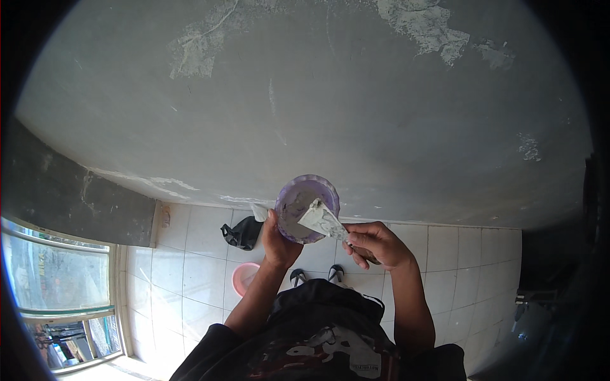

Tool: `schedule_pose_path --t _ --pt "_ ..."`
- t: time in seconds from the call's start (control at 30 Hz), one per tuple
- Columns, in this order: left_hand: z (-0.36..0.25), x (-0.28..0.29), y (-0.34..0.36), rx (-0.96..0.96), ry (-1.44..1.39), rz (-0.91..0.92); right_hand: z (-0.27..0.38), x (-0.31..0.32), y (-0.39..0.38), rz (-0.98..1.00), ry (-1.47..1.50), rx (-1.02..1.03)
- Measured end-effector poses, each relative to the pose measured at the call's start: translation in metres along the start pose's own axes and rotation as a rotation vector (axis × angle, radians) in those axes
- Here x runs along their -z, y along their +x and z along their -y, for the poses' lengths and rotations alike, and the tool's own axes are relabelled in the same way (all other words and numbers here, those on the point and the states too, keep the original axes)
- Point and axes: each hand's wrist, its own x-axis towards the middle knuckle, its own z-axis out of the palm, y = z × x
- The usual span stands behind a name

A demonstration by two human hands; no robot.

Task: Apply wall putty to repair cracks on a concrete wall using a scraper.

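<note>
A round purple bowl [335, 193] with a scalloped rim is tilted up in front of me, its inside smeared with grey-white filler. My left hand [278, 244] grips its lower left side, the thumb up along the wall and the other fingers hidden behind it. In my right hand [376, 244] is a putty knife [322, 221], gripped by its handle. Its broad blade, coated in whitish filler, lies over the bowl's opening and has a small lump at its tip. I cannot tell whether the blade touches the bowl.
Ahead rises a grey wall [381, 127] with rough pale patches near the top. On the white tiled floor [438, 254] are a black plastic bag [243, 233] and a pink basin [244, 279], both left of my feet. A window [60, 273] stands at far left.
</note>
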Motion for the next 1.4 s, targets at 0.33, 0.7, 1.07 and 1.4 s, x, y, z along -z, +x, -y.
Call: schedule_pose_path --t 0.33,0.7,1.07,1.4 --pt "0.007 -0.015 0.005 0.130 -0.093 0.025 -0.011 -0.001 -0.007 -0.013 0.376 0.309" --pt "0.012 0.000 -0.006 0.169 -0.066 -0.008 0.108 -0.006 0.002 -0.801 -0.105 1.004" --pt "-0.003 0.020 -0.027 0.106 -0.053 -0.124 0.166 0.042 0.055 -1.639 -1.112 1.415" --pt "-0.018 0.039 -0.024 0.118 -0.068 -0.189 0.157 0.040 0.072 -1.783 -1.368 0.950"
